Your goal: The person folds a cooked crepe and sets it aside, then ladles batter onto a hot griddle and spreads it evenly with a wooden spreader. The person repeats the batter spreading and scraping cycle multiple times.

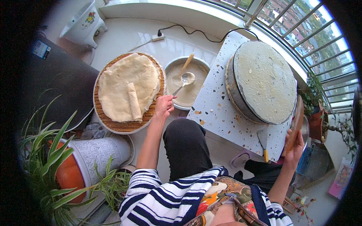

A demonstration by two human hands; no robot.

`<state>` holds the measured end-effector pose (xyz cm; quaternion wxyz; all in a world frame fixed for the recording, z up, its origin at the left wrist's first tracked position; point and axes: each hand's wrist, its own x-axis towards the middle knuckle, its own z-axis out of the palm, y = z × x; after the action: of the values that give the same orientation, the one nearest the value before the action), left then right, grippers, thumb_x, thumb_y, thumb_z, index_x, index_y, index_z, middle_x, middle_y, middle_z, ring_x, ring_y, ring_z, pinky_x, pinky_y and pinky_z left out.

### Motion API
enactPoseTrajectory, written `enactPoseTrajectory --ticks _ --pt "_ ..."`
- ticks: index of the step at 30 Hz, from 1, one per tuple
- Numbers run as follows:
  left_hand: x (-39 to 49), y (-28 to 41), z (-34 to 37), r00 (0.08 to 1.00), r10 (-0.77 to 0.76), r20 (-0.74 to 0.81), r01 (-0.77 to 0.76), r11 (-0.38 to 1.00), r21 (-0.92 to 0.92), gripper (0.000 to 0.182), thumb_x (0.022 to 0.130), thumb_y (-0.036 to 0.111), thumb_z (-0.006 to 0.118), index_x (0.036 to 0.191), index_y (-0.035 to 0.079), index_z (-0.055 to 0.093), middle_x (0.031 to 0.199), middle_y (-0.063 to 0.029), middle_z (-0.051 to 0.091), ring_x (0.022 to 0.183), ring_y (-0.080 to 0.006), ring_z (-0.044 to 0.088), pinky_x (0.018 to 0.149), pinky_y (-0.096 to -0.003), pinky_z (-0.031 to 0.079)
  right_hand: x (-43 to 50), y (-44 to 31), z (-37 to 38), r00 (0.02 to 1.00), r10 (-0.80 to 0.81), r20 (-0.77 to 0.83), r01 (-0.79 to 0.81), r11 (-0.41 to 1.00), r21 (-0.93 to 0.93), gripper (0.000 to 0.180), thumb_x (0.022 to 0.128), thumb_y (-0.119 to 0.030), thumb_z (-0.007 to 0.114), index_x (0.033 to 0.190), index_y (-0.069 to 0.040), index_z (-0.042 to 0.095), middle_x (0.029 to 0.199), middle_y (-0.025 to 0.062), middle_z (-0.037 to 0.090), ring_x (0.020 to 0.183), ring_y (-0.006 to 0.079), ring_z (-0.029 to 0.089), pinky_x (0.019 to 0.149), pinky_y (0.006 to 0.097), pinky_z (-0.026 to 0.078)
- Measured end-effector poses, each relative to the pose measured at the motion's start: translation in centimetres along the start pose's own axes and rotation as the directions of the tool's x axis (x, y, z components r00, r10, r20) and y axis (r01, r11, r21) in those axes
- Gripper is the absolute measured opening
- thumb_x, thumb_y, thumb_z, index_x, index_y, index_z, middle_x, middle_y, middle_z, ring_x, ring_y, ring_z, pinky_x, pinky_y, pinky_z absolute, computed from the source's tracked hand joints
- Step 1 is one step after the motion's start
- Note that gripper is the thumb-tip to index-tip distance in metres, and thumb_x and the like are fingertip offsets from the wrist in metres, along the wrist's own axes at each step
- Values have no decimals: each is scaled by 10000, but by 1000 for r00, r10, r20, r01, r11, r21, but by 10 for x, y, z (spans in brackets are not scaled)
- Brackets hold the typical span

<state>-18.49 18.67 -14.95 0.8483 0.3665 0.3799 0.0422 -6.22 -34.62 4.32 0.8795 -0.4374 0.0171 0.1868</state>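
Observation:
My left hand (164, 106) grips the handle of a metal ladle (187, 79), whose batter-coated bowl is over a round metal basin (208, 65) of pale batter. A wooden-handled utensil (187, 63) leans in the same basin. In my right hand (294, 145) is a brown wooden spreader (295, 127), upright beside the griddle. The round griddle (236, 76) bears a wide, pale layer of batter (264, 82). Left of the basin, a stack of thin pancakes (121, 82) lies on a round slatted mat (104, 118), with one rolled pancake (134, 103) on top.
The griddle stands on a speckled white board (215, 113), beside a yellow-handled scraper (263, 144). A black cord (192, 32) runs behind to a white socket (157, 37). Potted plants (62, 166) stand at lower left, and another pot (316, 125) at right near the window railing. A metal bowl (305, 130) is partly hidden.

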Motion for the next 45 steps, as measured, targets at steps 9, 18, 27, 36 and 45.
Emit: enactPoseTrajectory --ticks 9,18,27,36,45 --pt "-92 110 43 985 137 106 -155 972 177 281 992 126 475 1053 -100 630 520 87 294 404 -36 240 349 -201 222 45 87 149 999 23 -29 -32 945 -325 367 952 -112 585 1282 40 529 1184 104 645 1020 170 626 937 312 476" --pt "-145 159 70 953 165 255 -206 968 144 321 996 111 445 1136 -148 573 513 92 256 411 -25 227 331 -181 218 115 190 204 998 -23 -54 -1 917 -400 393 871 -67 677 1217 62 541 1068 126 672 931 175 637 852 304 498" --pt "-135 146 76 950 159 268 -202 969 144 274 984 117 482 1051 -114 613 509 88 262 408 -36 223 350 -201 220 144 222 212 986 159 -54 -163 984 -76 265 902 -61 661 1145 35 621 1005 66 686 859 144 658 771 284 528" --pt "-125 140 75 958 172 230 -203 972 120 302 1000 100 438 1111 -138 587 517 88 274 400 -30 226 330 -188 224 154 228 206 995 91 -37 -90 995 37 305 920 -64 647 1207 27 596 1087 68 667 958 149 637 871 296 503" --pt "-110 127 58 966 174 193 -202 969 139 268 984 97 470 1052 -119 614 513 90 274 400 -39 227 356 -207 208 160 210 220 938 291 188 -316 941 119 319 958 -99 589 1246 38 569 1133 98 658 1020 199 628 948 325 486"
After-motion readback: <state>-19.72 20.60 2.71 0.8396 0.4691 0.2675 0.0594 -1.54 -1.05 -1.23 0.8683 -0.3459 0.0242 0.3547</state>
